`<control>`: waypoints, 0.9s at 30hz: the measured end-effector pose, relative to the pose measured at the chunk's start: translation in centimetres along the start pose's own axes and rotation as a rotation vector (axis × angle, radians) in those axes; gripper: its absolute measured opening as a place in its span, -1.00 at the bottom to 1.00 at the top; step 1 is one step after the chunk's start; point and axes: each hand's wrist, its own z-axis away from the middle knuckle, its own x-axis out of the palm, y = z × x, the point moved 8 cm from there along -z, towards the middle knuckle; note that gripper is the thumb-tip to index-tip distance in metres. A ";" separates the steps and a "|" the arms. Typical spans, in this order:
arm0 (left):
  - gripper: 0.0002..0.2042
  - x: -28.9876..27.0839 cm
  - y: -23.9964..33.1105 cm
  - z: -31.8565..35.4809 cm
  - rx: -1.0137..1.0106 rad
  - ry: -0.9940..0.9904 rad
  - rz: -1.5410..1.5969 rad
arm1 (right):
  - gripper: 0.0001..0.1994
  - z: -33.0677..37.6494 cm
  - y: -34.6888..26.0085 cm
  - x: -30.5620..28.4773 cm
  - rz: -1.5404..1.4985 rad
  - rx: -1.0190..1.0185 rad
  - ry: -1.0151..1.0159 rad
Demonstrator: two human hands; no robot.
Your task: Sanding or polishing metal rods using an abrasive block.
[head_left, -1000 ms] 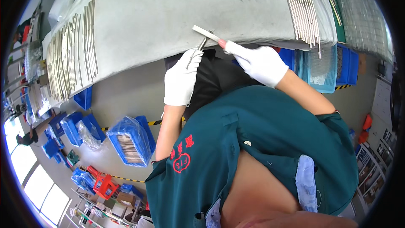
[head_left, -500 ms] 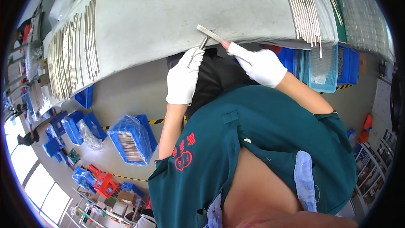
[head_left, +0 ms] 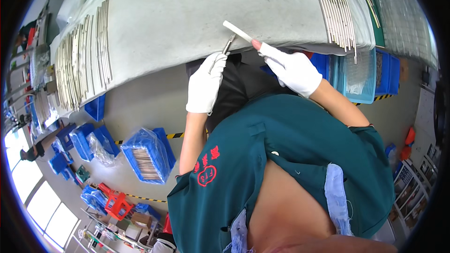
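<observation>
My left hand [head_left: 204, 86], in a white glove, is closed around a slim metal rod [head_left: 229, 43] whose end sticks up past the fingers at the near edge of the cloth. My right hand [head_left: 298, 71] wears a white glove with a bare fingertip showing. It pinches a flat white stick [head_left: 237, 31], which slants up and left across the rod's upper end. Whether stick and rod touch, I cannot tell. Most of the rod is hidden in my left fist.
A pale cloth [head_left: 187, 14] covers the table. Rows of metal rods lie on it at the left [head_left: 73, 65] and at the right [head_left: 335, 14]. Below the right edge stands a light-blue basket [head_left: 361, 86]. A blue bin [head_left: 149, 159] of wrapped rods sits on the floor.
The white stick has moved up and slightly right, along with my right hand. The rod's tip has shifted slightly up and right; my left hand stays closed around it.
</observation>
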 end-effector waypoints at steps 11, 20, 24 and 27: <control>-0.76 0.2 -0.5 -0.3 0.067 0.000 0.089 | -0.50 -0.8 -1.7 0.7 0.325 -0.136 0.119; -0.77 0.8 0.4 0.4 -0.126 -0.075 0.239 | -0.50 -1.7 -1.5 0.7 0.380 -0.162 0.176; -0.78 1.3 0.0 0.3 -0.217 -0.216 0.358 | -0.47 0.2 0.1 1.3 0.374 -0.101 0.077; -0.78 1.6 -0.2 0.6 -0.218 -0.206 0.342 | -0.53 -0.1 -0.7 0.4 0.326 -0.165 0.163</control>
